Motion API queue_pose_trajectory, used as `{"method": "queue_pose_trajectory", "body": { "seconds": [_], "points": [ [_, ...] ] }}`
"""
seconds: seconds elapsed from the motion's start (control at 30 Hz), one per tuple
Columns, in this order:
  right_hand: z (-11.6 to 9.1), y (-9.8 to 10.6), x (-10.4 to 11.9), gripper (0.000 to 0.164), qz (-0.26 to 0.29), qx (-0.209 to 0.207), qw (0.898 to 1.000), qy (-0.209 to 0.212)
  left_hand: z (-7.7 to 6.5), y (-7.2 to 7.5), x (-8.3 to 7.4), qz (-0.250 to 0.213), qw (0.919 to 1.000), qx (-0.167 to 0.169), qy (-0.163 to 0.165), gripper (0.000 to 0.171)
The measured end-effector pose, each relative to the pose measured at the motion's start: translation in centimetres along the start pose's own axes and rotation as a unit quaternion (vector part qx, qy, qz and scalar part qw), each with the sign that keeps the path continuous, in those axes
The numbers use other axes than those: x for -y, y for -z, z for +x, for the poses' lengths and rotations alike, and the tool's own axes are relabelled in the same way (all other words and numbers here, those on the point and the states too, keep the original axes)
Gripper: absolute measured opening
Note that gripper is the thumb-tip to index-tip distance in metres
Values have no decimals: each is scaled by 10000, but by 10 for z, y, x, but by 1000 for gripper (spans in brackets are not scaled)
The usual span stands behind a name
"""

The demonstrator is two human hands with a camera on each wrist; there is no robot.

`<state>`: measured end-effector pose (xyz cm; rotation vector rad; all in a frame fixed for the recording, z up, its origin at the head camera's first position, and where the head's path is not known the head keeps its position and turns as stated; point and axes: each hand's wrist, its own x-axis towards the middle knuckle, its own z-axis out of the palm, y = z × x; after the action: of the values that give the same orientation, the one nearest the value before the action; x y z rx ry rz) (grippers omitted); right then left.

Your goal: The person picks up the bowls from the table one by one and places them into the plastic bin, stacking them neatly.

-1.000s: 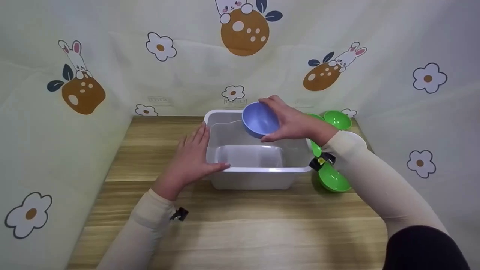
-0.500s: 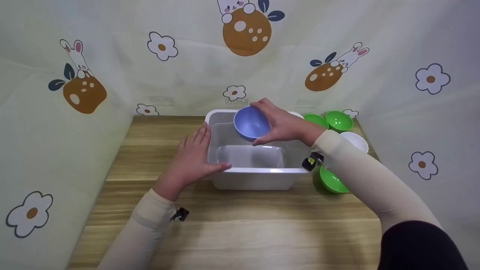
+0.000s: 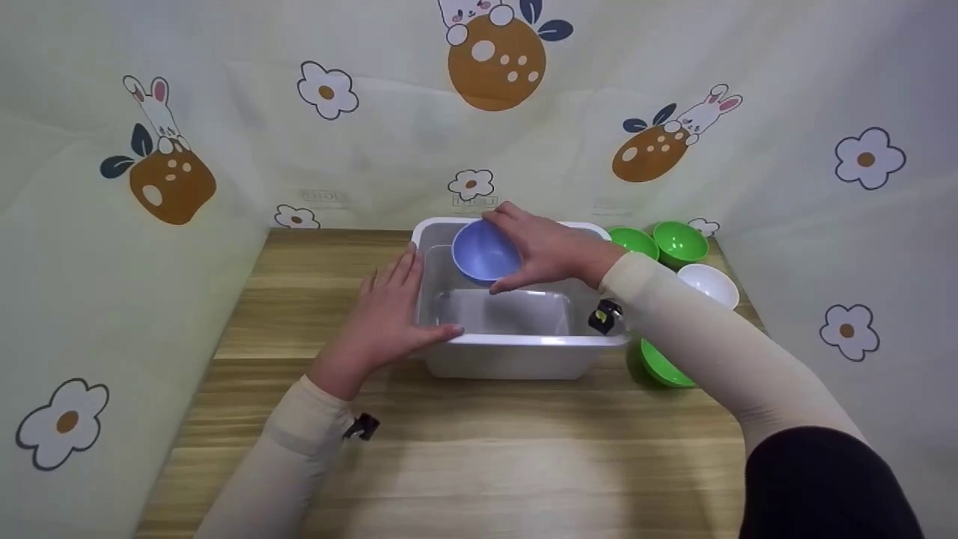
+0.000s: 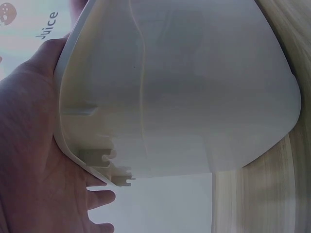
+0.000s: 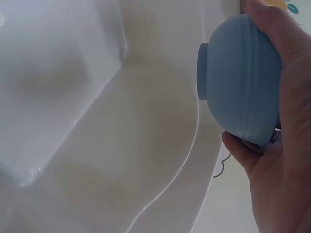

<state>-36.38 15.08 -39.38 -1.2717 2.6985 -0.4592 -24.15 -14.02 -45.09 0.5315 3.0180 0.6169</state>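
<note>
A blue bowl (image 3: 485,253) is held up in my right hand (image 3: 550,247), tilted with its opening toward the head camera. Fingers and thumb grip opposite sides of its rim. It hangs over the far left part of a white plastic basin (image 3: 539,340). The right wrist view shows the bowl's rounded outside and foot (image 5: 202,72), apart from the basin floor. My left hand (image 3: 374,326) rests on the basin's left rim, fingers straight and the thumb over the front corner. Seen by the left wrist, the palm lies against the rim beside the basin's outer wall (image 4: 204,87).
Right of the basin stand green bowls (image 3: 632,241), (image 3: 680,242) and a white bowl (image 3: 708,285). Another green bowl (image 3: 664,365), partly behind the right forearm, sits nearer. A printed curtain (image 3: 389,142) surrounds the wooden table (image 3: 479,464).
My right hand has carried the blue bowl left and slightly down over the basin, uncovering the bowls at the right. The left hand stays on the basin rim.
</note>
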Motion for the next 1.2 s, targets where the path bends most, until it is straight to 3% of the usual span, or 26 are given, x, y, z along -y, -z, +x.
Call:
{"method": "queue_pose_trajectory", "body": {
  "seconds": [0.1, 0.3, 0.43, 0.67, 1.2],
  "points": [
    [4, -5, 0, 125, -160, 89, 9998, 56, 0, 0, 0, 1, 10000, -31, -30, 139],
    [10, -22, -1, 116, 183, 174, 9990, 375, -1, 0, -1, -5, 10000, -14, -12, 139],
    [13, -31, 0, 120, 204, 231, 9986, 424, -1, 1, -2, -16, 10000, 15, -2, 140],
    [20, -39, 1, 121, -149, 404, 9984, 356, 0, 0, -1, -29, 10000, -12, -15, 142],
    [35, -60, 1, 118, -686, 675, 9933, 637, -1, 0, 0, -23, 9999, -105, -46, 142]
  ]
}}
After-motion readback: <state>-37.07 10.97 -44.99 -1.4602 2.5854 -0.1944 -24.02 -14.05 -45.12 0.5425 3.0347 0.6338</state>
